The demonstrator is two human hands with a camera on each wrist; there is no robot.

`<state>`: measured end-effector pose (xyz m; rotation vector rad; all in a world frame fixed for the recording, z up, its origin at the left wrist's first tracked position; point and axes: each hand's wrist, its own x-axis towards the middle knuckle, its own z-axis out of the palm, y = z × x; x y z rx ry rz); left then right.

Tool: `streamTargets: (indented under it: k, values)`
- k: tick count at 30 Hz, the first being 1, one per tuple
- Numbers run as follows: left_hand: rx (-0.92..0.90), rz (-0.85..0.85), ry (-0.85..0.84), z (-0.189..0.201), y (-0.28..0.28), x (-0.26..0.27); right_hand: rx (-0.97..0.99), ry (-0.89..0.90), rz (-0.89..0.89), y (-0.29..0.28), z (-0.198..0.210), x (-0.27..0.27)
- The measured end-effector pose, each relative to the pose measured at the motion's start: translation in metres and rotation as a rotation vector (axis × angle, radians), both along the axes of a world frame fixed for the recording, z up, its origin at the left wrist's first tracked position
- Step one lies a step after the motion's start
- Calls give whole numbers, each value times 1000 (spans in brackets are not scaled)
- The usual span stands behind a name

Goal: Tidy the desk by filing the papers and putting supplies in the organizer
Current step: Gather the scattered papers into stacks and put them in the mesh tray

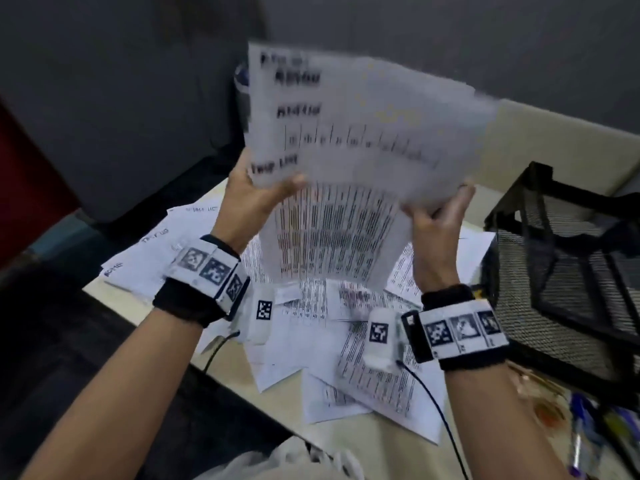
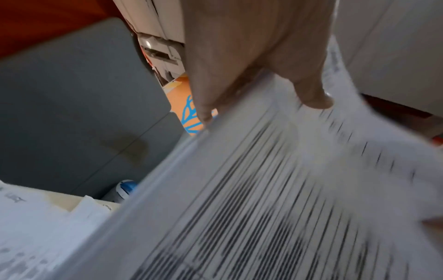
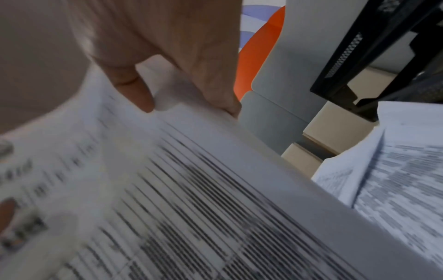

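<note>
I hold a small stack of printed sheets upright above the desk, blurred by motion. My left hand pinches its left edge, thumb on the front. My right hand grips the right edge. In the left wrist view my left hand has its thumb on the printed sheets. In the right wrist view my right hand pinches the stack at its edge. More loose papers lie scattered on the desk below. A black mesh organizer stands at the right.
Pens and small supplies lie at the desk's right front, below the organizer. A grey partition rises behind the beige desk. A blue-capped bottle stands behind the papers. A crumpled white bag lies at the near edge.
</note>
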<state>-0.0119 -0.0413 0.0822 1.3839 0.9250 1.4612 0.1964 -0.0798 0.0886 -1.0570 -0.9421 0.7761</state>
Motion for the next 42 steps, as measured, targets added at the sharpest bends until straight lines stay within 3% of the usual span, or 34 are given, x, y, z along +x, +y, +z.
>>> streamTargets:
  k: [2,6,8,10,13,14,18,21,24,27,32,36,42]
  values:
    - [30,143,49,-3,3,5,55,-174,-97,0,-8,-3]
    - [311,403,320,-12,5,10,58,-742,-211,7,-11,-7]
    - [350,473,432,-23,6,6,17,-839,-254,8,-14,-6]
    - [284,489,426,-37,4,3,4,-765,-263,8,-20,-4]
    - [57,294,139,-56,-3,10,-63,-382,-133,6,-34,-6]
    - [-53,231,121,-64,-4,14,-127,-285,-76,5,-41,-7]
    - [-389,58,332,-97,-7,21,-364,-221,42,3,-65,-3]
    - [-333,15,380,-84,-11,32,-342,-153,2,1,-63,11]
    - [-157,1,232,-32,-9,56,-305,-116,-5,-8,-55,36]
    - [-37,-40,79,24,0,95,-265,-201,-23,-24,-40,72]
    - [-78,-216,-89,73,22,198,-170,-310,-445,-48,3,171]
    - [-121,-362,149,56,3,290,-308,-349,-664,-70,20,250]
    - [86,-372,721,11,-37,394,-757,-504,-676,-101,-7,321]
